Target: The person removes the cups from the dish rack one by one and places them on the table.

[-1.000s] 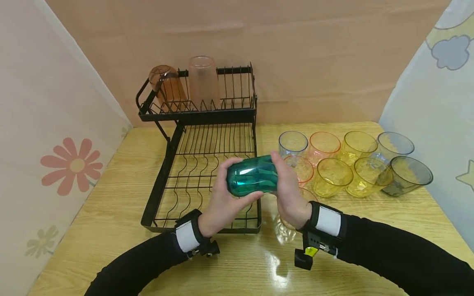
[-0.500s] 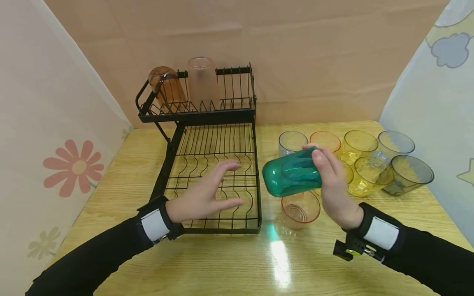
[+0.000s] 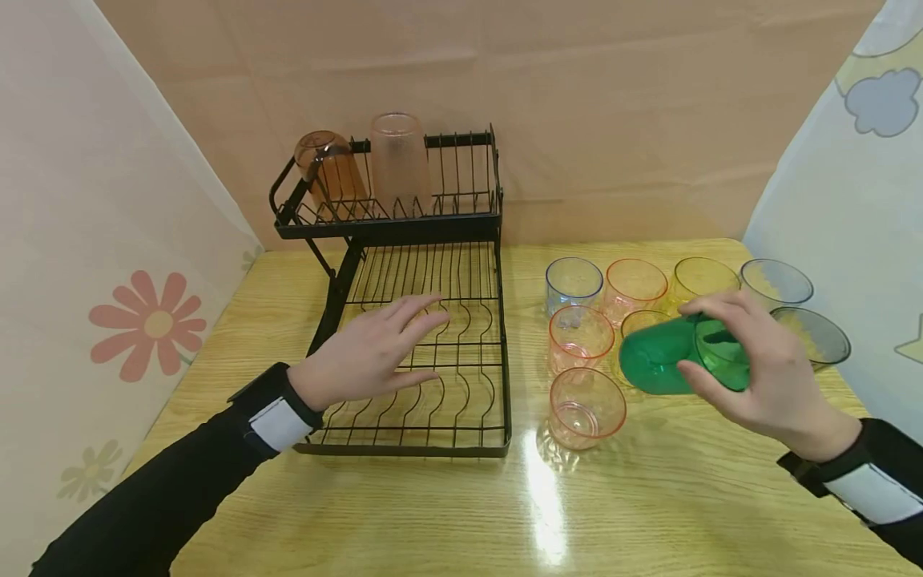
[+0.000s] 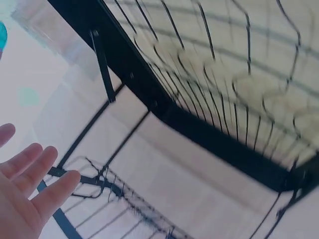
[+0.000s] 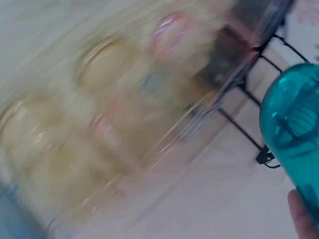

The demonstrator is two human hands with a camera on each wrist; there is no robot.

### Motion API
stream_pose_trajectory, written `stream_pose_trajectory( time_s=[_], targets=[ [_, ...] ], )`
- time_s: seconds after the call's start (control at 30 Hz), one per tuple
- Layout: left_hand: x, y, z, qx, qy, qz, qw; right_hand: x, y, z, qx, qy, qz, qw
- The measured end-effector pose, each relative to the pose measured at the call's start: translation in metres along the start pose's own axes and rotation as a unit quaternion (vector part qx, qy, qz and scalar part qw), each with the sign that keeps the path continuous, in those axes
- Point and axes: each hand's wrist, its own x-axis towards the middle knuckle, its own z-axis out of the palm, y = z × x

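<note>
My right hand (image 3: 771, 373) grips a green drinking glass (image 3: 656, 357) near its rim, fingers over it and thumb in front. The glass lies tilted on its side above the right-hand group of glasses, its base toward the left, and overlaps a yellow glass (image 3: 638, 320) behind it. In the right wrist view the same glass looks teal at the right edge. Over the lower tier of the black dish rack (image 3: 404, 450), my left hand (image 3: 368, 353) is held with fingers spread and holds nothing.
A brown glass (image 3: 340, 178) and a pale pink glass (image 3: 401, 168) stand upside down on the rack's upper tier. Right of the rack are pink-rimmed glasses (image 3: 587, 409), a blue-rimmed glass (image 3: 573, 284) and a dark grey glass (image 3: 822, 332). Patterned side walls border the table.
Both hands held the green glass a second ago. My left hand has let go and moved left; my right hand has carried the glass rightward, uncovering the front pink-rimmed glasses.
</note>
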Motion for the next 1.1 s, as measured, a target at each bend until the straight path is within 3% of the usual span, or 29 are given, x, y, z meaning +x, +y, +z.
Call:
stream_pose_trajectory(
  time_s=[0.1, 0.17, 0.3, 0.47, 0.8, 1.1],
  targets=[
    [0.003, -0.008, -0.004, 0.048, -0.008, 0.008, 0.9988, -0.009, 0.005, -0.002, -0.040, -0.022, -0.050, 0.9977],
    [0.004, -0.012, -0.006, 0.077, -0.008, 0.016, 0.9969, -0.016, 0.010, -0.004, -0.068, -0.047, -0.063, 0.9946],
    [0.008, -0.017, -0.011, 0.126, 0.005, 0.041, 0.9912, -0.034, 0.017, -0.005, -0.113, -0.099, -0.068, 0.9864],
    [0.010, -0.021, -0.015, 0.168, 0.010, 0.068, 0.9834, -0.055, 0.027, 0.003, -0.114, -0.137, -0.056, 0.9823],
    [0.015, -0.026, -0.019, 0.157, 0.027, 0.084, 0.9836, -0.076, 0.038, 0.018, -0.130, -0.214, -0.020, 0.9679],
    [0.022, -0.028, -0.033, 0.177, 0.032, 0.094, 0.9792, -0.079, 0.041, 0.026, -0.137, -0.213, -0.029, 0.9671]
  ],
)
